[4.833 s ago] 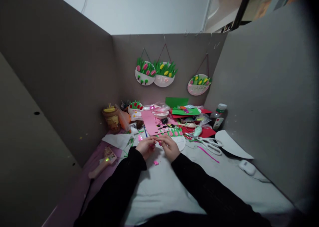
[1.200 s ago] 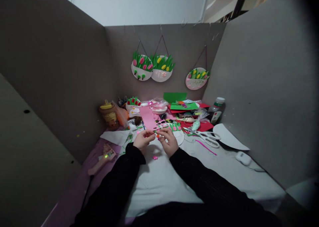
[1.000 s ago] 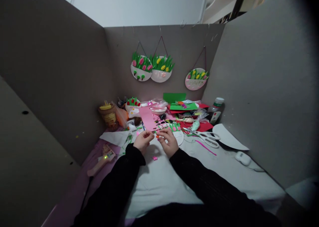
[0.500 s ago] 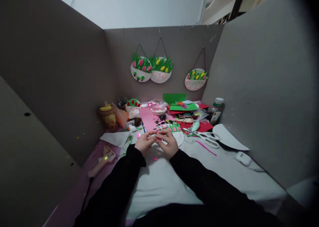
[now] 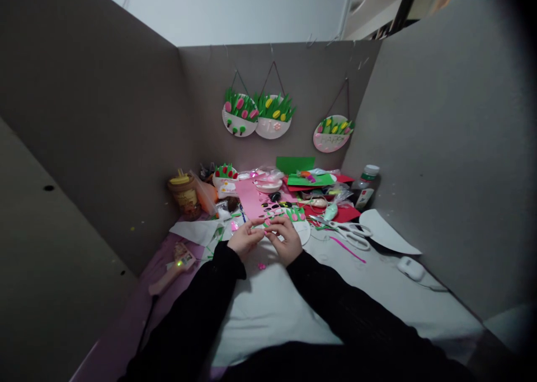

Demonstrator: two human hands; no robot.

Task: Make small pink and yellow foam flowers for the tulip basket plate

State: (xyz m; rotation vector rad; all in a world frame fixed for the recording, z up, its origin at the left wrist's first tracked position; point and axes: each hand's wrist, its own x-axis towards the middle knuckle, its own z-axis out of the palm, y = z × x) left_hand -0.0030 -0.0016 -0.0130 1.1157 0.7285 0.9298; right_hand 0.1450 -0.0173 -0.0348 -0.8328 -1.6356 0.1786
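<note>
My left hand (image 5: 244,240) and my right hand (image 5: 286,238) meet over the white table cover (image 5: 293,309), fingertips pinched together on a tiny pink craft piece (image 5: 265,232). Both arms wear black sleeves. Just beyond my fingers lies a white paper plate (image 5: 302,232) with green grass and pink tulip cut-outs. A pink foam sheet (image 5: 250,199) with cut-out holes lies behind my hands. A small pink flower piece (image 5: 261,266) rests on the cover below my hands.
White scissors (image 5: 350,234) and a pink strip lie to the right, a glue gun (image 5: 170,271) to the left. A jar (image 5: 183,192), a bottle (image 5: 366,185), green and red sheets crowd the back. Grey partitions stand on three sides, with three finished plates (image 5: 258,115) hanging.
My hands stay together at the same spot, fingers shifting slightly on the small piece. The view drifts a little; nothing else moved.
</note>
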